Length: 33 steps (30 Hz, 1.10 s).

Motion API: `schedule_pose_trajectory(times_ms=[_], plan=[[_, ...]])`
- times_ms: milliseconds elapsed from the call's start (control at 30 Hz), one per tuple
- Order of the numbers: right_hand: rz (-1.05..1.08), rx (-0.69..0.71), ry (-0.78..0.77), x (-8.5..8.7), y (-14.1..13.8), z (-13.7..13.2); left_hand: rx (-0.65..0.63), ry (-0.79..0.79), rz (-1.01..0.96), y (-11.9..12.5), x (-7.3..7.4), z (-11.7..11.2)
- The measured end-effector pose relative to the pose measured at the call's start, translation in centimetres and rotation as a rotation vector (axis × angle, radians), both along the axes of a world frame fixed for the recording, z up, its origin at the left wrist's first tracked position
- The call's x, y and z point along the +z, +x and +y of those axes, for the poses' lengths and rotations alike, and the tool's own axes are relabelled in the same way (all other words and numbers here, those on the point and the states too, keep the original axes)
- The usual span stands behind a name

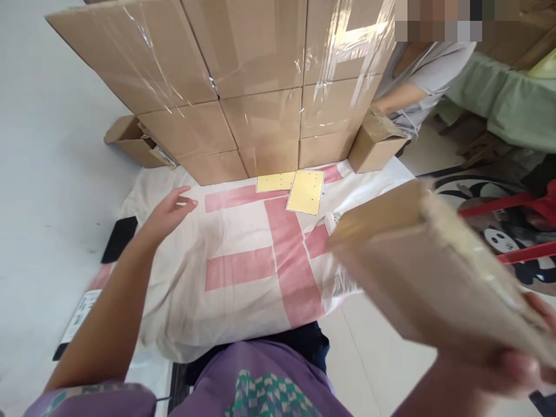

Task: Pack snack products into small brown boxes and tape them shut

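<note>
On the right, my right hand (499,370) is closed on a cardboard box (403,278), tilted and raised beside the cloth-covered table (238,231). The box is a little blurred, with tape along one edge. My left hand (174,209) holds nothing; its fingers are apart and slightly curled above the white and pink cloth. Between the hands and the stacked boxes lie two yellow sheets (306,192) with scalloped edges and small dark dots, one partly over the other. A small white item beside the held box is partly hidden by it.
A wall of wrapped cardboard boxes (260,52) fills the table's back. An open box (134,142) stands left, a smaller box (376,142) right, near another person's arm (403,95). A black object (119,238) lies by the wall. A red frame (521,202) stands at right.
</note>
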State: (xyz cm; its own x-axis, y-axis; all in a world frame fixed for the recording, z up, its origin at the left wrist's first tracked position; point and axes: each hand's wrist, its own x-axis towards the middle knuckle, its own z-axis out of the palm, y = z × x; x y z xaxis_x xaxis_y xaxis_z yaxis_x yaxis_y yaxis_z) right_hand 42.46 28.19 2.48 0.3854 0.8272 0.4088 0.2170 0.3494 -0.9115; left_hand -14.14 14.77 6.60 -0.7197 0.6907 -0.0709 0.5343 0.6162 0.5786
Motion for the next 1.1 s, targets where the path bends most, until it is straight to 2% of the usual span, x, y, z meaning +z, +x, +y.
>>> schedule_pose_trajectory(times_ms=[33, 67, 133, 200, 267, 367, 467, 600, 667, 700, 767, 900, 1000, 1100], plan=[[-0.026, -0.092, 0.056, -0.2, 0.2, 1.5, 0.045, -0.011, 0.02, -0.4, -1.6, -0.4], [-0.065, -0.124, 0.111, -0.6, -0.1, 3.4, 0.076, -0.028, 0.037, -0.5, -3.2, -0.8], [-0.2, -0.125, 0.107, -1.6, -2.2, 8.1, 0.104, -0.071, 0.074, 0.2, -6.7, -2.0], [-0.337, -0.124, -0.092, -2.5, -5.7, 13.3, 0.136, -0.079, 0.172, 1.7, -9.9, -3.3], [-0.402, -0.105, -0.17, -2.9, -9.4, 17.7, 0.16, -0.061, 0.274, 3.3, -12.2, -4.6], [-0.519, -0.082, -0.322, -2.4, -13.2, 21.4, 0.146, -0.04, 0.347, 4.6, -13.8, -5.8], [-0.532, -0.051, -0.376, -1.3, -14.0, 22.1, 0.139, -0.038, 0.362, 4.6, -13.9, -5.9], [-0.38, -0.042, -0.422, 0.7, -13.9, 19.7, 0.148, -0.027, 0.343, 4.1, -13.7, -5.5], [-0.322, -0.048, -0.369, 1.2, -15.9, 16.8, 0.155, -0.008, 0.322, 4.2, -13.8, -5.5], [-0.307, -0.024, -0.3, 1.1, -17.7, 15.0, 0.162, 0.004, 0.31, 4.3, -13.9, -5.6], [-0.316, 0.156, -0.145, -0.1, -22.4, 10.7, 0.188, 0.031, 0.283, 4.4, -14.1, -5.7], [-0.491, 0.707, -0.104, -4.2, -33.0, 2.9, 0.273, 0.089, 0.223, 3.0, -14.3, -5.1], [-0.598, 0.916, -0.118, -6.1, -39.2, -0.1, 0.288, 0.166, 0.182, -0.9, -13.4, -3.3], [-0.626, 1.074, -0.122, -6.2, -45.2, -0.8, 0.346, 0.272, 0.162, -7.7, -11.4, -0.2]])
